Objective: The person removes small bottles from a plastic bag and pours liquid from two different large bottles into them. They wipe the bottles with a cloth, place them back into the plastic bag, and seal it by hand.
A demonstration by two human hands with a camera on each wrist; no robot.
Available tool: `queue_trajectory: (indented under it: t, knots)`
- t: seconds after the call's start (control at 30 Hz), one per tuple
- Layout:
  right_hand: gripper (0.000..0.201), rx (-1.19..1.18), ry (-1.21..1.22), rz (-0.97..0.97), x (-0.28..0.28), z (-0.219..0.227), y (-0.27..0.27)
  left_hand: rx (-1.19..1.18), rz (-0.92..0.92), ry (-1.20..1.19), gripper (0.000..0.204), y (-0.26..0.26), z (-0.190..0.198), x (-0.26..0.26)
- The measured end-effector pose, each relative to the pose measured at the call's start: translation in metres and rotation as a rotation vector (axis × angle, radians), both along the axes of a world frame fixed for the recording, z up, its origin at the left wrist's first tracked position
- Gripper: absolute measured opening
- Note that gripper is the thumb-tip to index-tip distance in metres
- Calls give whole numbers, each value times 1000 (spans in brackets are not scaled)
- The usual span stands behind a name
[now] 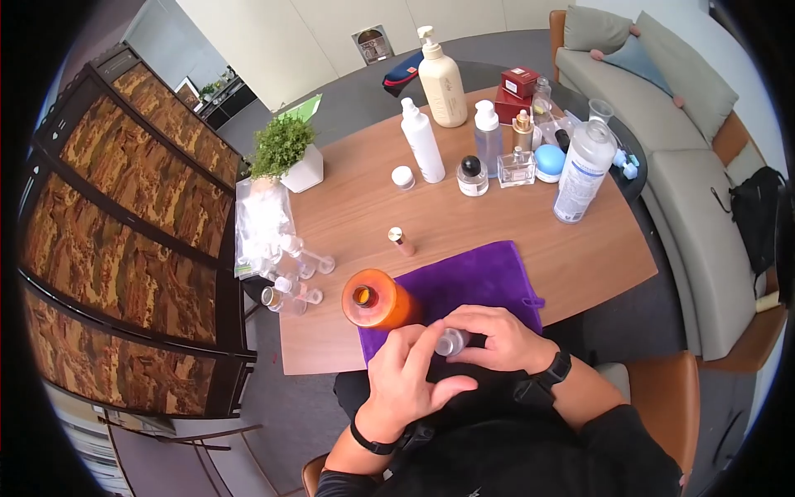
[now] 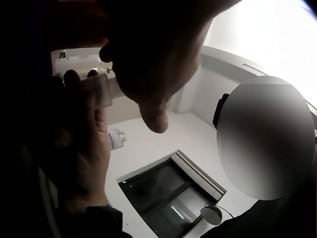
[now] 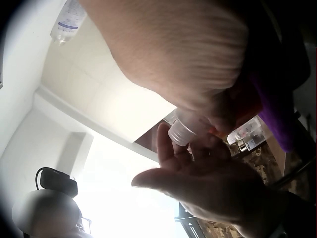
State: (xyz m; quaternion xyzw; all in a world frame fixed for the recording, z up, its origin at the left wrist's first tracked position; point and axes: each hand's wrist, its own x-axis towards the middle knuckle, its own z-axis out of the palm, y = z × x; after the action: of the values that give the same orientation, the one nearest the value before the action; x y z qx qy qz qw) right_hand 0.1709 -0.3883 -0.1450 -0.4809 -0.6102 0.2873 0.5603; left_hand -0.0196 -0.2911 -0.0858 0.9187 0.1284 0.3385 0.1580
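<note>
A small clear container with a threaded neck (image 1: 450,342) is held by the right hand (image 1: 505,341), thumb and fingers pinching it. The left hand (image 1: 406,377) is beside it, fingertips against the container and thumb sticking out. In the right wrist view, the neck of the container (image 3: 181,134) shows ridges and the left hand (image 3: 213,183) lies palm up beneath. The left wrist view shows the container (image 2: 100,90) in the right hand (image 2: 81,153). An orange bottle (image 1: 377,300) without a cap stands just beyond the left hand on a purple cloth (image 1: 472,277).
A small pinkish bottle with a gold cap (image 1: 401,241) stands beyond the cloth. Several small clear bottles (image 1: 290,294) and a plastic bag (image 1: 263,219) lie at the left, near a potted plant (image 1: 302,168). Pump bottles (image 1: 443,87) and a large clear bottle (image 1: 582,174) stand farther back.
</note>
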Motion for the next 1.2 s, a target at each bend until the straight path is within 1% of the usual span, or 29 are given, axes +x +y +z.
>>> queue_trajectory:
  t: [0.07,0.1,0.13,0.2,0.23,0.27,0.33,0.37,0.4,0.47,0.5,0.53,0.6,0.63,0.67,0.73,0.77,0.8,0.83,0.87,0.9,0.97,1.0,1.03,1.07,1.13,1.2]
  knots:
    - [46,0,7,9,1,-2,0,-46,-151,-12,55,2,4,-2]
    - [46,-8,1,1,0,-3,1,-31,-178,57,46,2,12,-2]
    - [46,-9,4,5,-1,-4,1,-32,-174,59,46,6,10,-3]
    - [47,38,-47,-12,-2,-4,1,51,-302,154,46,16,0,-5]
    - [46,27,-25,-16,-3,-6,1,-11,-234,69,40,11,-8,-2]
    - [46,27,-23,-13,-3,-8,1,-11,-232,70,40,9,-6,-4]
    - [46,36,-31,-27,-3,-10,1,7,-24,199,42,4,0,-7]
    - [46,69,-68,-54,-3,-9,1,34,-39,105,50,6,1,-5]
    - [46,69,-67,-56,-3,-6,1,34,-40,107,50,6,4,-7]
    - [45,27,-38,-17,-2,1,0,-96,-114,13,53,6,13,-11]
    - [44,29,-45,-12,-2,2,1,-93,-177,-5,47,8,14,-9]
    - [44,28,-44,-8,-3,0,1,-95,-173,-5,47,12,11,-8]
    - [44,60,-55,-30,-3,-4,2,61,-307,146,42,19,5,-8]
    - [42,60,-68,-37,-4,-2,1,14,-289,171,40,15,6,-8]
    - [42,61,-69,-32,-4,-1,1,14,-284,169,40,12,4,-7]
    - [42,-10,-57,-29,-4,0,0,-94,-142,25,37,4,-2,-6]
    - [42,-12,-58,-29,-4,0,0,-86,-69,7,33,2,-1,-5]
    - [42,3,-59,-34,-4,1,0,-87,-69,5,33,1,-1,-8]
    - [42,19,-61,-36,-3,1,1,-69,-33,-80,34,1,0,-12]
    - [42,21,-62,-27,-4,2,1,-48,7,-163,35,2,1,-17]
    - [43,8,-78,-38,-3,3,1,18,2,-188,48,8,5,-27]
    - [45,-20,-92,-54,-3,5,0,9,109,-295,39,17,-4,-43]
    - [45,-9,-92,-30,-3,5,0,4,173,-338,37,25,-14,-52]
    - [46,-19,-100,-50,-4,5,0,-79,253,-337,35,34,-26,-61]
    - [46,-33,-108,-73,-4,5,0,-169,343,-264,25,40,-25,-60]
    - [47,-49,-100,-60,-5,6,1,-163,437,-92,28,62,-28,-58]
    - [47,-55,-117,-82,-5,8,2,-183,444,-59,29,72,-37,-56]
